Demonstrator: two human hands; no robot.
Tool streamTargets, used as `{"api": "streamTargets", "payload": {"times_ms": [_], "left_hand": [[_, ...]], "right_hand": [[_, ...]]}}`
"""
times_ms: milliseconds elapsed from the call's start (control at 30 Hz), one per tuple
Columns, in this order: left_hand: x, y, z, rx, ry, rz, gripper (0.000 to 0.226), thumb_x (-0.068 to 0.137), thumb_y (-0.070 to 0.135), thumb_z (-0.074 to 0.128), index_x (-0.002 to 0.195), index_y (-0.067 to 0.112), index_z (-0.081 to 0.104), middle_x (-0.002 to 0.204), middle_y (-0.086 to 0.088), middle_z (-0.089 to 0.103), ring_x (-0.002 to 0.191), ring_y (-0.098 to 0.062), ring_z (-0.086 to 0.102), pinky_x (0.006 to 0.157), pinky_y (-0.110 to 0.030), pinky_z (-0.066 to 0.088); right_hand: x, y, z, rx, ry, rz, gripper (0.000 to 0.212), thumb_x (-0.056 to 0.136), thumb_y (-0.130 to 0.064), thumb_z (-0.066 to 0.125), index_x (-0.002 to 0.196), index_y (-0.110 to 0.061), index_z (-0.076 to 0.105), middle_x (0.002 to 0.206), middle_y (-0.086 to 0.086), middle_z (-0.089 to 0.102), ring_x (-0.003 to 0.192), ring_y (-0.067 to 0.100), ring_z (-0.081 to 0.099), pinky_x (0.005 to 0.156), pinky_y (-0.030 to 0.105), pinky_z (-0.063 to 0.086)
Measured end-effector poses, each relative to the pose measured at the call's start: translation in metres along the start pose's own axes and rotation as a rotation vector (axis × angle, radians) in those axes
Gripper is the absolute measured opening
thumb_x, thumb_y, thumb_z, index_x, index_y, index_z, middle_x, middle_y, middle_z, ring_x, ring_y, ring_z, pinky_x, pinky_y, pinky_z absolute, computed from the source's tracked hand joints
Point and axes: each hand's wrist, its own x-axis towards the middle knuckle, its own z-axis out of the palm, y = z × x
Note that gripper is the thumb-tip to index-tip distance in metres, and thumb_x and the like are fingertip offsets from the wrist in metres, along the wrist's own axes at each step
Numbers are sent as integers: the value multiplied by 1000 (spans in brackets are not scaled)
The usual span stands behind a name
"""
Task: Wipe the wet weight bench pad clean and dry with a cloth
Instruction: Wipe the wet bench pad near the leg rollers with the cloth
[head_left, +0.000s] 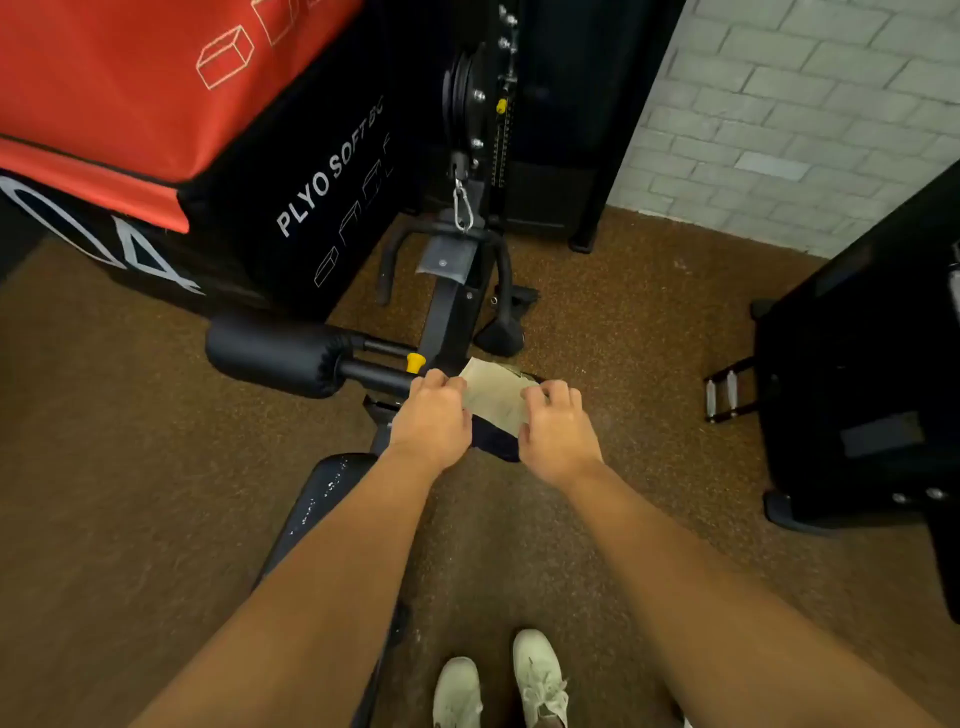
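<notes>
Left hand (431, 423): grips cloth (493, 397) edge.
Right hand (558, 434): grips opposite edge.
Pad (327, 499): dotted with droplets.

Reaches forward and down with 2 bare forearms, converging slightly. Holds left hand (431, 423) palm-down, fingers curled on left edge of cloth (493, 397). Grips right edge with right hand (558, 431), palm-down, fingers curled. Hands near, apart.

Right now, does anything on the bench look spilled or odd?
Yes. Pale droplets speckle the near pad, so it looks wet. The left hand and right hand hold the cloth farther along, away from that patch.
</notes>
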Motion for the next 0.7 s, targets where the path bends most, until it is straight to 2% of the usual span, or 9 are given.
{"api": "streamTargets", "payload": {"times_ms": [100, 233, 367, 433, 533, 600, 700], "left_hand": [[7, -4, 13, -50, -10, -69, 50, 95, 24, 54, 139, 11, 37, 133, -10, 38, 127, -28, 34, 99, -41, 41], [14, -5, 28, -88, 13, -125, 65, 94, 24, 56, 148, 9, 22, 138, -13, 31, 127, -30, 32, 104, -40, 35], [20, -3, 34, -111, 50, -168, 63, 93, 24, 58, 146, 10, 27, 138, -14, 35, 127, -31, 34, 103, -41, 36], [22, -3, 36, -122, 41, -188, 55, 92, 23, 59, 139, 11, 34, 134, -14, 42, 125, -32, 38, 100, -43, 40], [24, -4, 37, -185, 30, -214, 41, 91, 20, 60, 127, 12, 42, 124, -14, 53, 119, -33, 44, 93, -48, 44], [26, -8, 36, -249, 29, -216, 32, 90, 21, 59, 118, 10, 49, 118, -16, 56, 115, -35, 48, 91, -47, 45], [25, -11, 30, -361, 28, -221, 29, 89, 26, 62, 109, 6, 56, 111, -16, 53, 104, -34, 53, 88, -39, 45]], "right_hand": [[9, 2, 10, 55, 9, 39, 48, 89, -20, 54, 133, -9, 39, 131, 13, 38, 118, 29, 37, 96, 39, 45], [20, 3, 18, 56, 13, 104, 64, 87, -19, 57, 143, -10, 28, 132, 14, 39, 118, 31, 38, 97, 40, 40], [28, 0, 18, 68, 5, 145, 70, 86, -19, 60, 146, -8, 24, 133, 14, 40, 121, 30, 40, 99, 40, 37], [30, -3, 19, 111, 1, 164, 64, 85, -17, 60, 142, -8, 31, 131, 14, 44, 120, 31, 43, 98, 41, 38], [35, -6, 21, 203, 39, 178, 40, 80, -14, 59, 118, -6, 52, 118, 16, 53, 111, 34, 49, 92, 43, 44], [36, -8, 20, 276, 67, 201, 30, 77, -12, 58, 107, -5, 57, 112, 16, 55, 106, 36, 51, 89, 44, 45], [38, -13, 15, 356, 85, 211, 30, 80, -12, 55, 110, -6, 58, 109, 15, 58, 102, 35, 56, 87, 42, 48]]}}
